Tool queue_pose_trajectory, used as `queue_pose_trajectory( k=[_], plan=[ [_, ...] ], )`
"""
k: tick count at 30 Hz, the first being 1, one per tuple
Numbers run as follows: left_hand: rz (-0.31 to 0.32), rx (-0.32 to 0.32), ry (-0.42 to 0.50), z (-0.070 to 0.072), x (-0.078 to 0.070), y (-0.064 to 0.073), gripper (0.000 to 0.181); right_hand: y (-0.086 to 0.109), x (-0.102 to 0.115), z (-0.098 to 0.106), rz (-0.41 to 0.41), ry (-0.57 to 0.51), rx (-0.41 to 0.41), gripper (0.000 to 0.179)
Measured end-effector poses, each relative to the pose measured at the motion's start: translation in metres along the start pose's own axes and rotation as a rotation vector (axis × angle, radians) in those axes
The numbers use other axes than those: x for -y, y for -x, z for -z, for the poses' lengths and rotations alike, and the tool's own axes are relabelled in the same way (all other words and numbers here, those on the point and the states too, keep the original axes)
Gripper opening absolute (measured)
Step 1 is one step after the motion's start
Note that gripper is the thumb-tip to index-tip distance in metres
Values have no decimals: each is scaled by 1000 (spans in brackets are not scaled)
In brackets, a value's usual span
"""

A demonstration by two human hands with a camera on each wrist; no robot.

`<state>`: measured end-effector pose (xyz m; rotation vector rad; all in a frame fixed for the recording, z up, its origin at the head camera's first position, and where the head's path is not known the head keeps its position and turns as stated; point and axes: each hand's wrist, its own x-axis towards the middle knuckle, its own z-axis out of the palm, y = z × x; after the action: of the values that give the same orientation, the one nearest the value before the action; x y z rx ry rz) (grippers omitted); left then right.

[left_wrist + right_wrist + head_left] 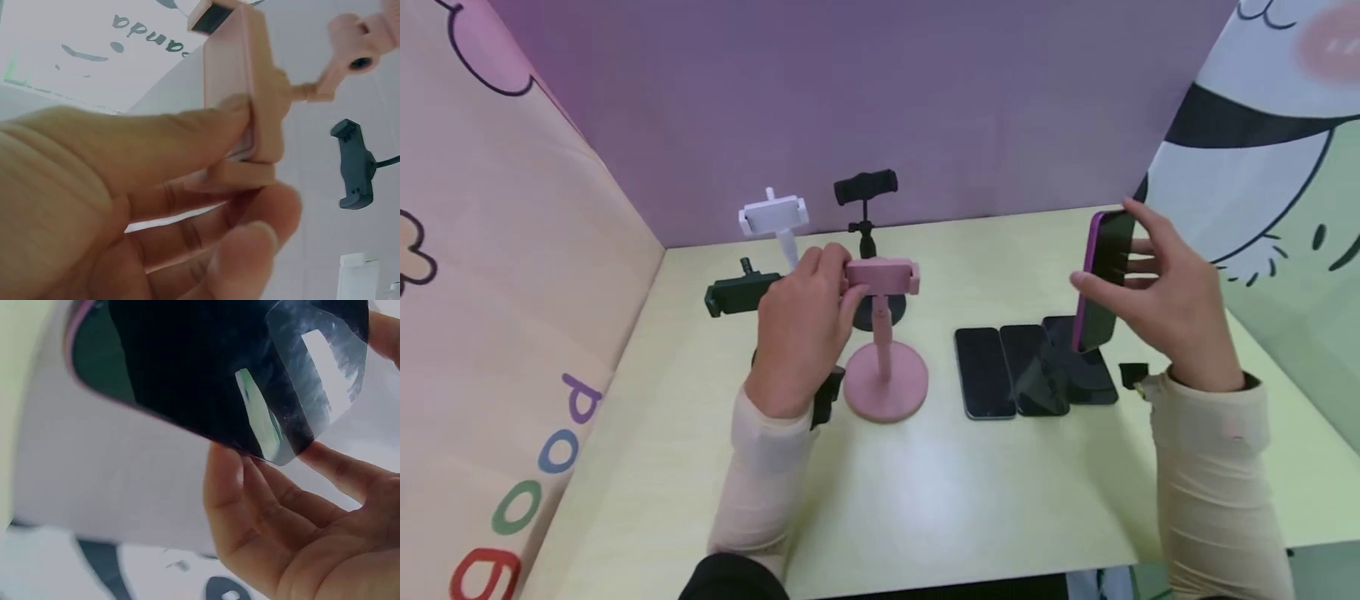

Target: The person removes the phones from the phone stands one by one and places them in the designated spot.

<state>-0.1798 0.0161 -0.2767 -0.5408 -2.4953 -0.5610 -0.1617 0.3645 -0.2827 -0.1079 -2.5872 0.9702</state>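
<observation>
A pink phone stand (891,392) stands upright on its round base near the middle of the table. My left hand (801,329) pinches the left end of its clamp; in the left wrist view the thumb lies on the face of the pink clamp (267,112) and fingers curl under its end jaw. To the right, my right hand (1183,292) holds a phone (1107,275) with a purple edge, raised above the table and tilted upright. The right wrist view shows the phone's glossy dark screen (181,369), with fingertips along its edges.
Three dark phones (987,375) lie side by side below the raised phone. Behind the pink stand are a black phone stand (867,187) and a white one (773,217). A dark green phone stand (741,293) is partly hidden by my left hand. Printed walls enclose the table (1000,500).
</observation>
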Motion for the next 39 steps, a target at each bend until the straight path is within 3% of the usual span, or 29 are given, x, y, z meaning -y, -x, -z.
queue_pose_trajectory(
  k=[6,9,13,17,24,32,39],
  plan=[
    [12,-68,-1,-14,0,-5,30,-20,-64,-1,-155,238,169,102],
    [28,-84,-4,-16,0,-6,31,-29,-97,-7,-181,329,227,103],
    [49,-101,6,-16,3,-6,29,-37,-123,-16,-199,413,287,97],
    [56,-105,5,-18,4,-6,28,-37,-136,-20,-231,470,332,93],
    [51,-107,-6,-20,4,-7,27,-37,-153,-26,-245,481,401,90],
    [68,-45,-1,-20,1,-4,29,-34,-165,-33,-182,512,508,86],
    [71,-55,-13,-18,3,-4,30,-40,-164,-34,-141,506,525,81]
  ],
)
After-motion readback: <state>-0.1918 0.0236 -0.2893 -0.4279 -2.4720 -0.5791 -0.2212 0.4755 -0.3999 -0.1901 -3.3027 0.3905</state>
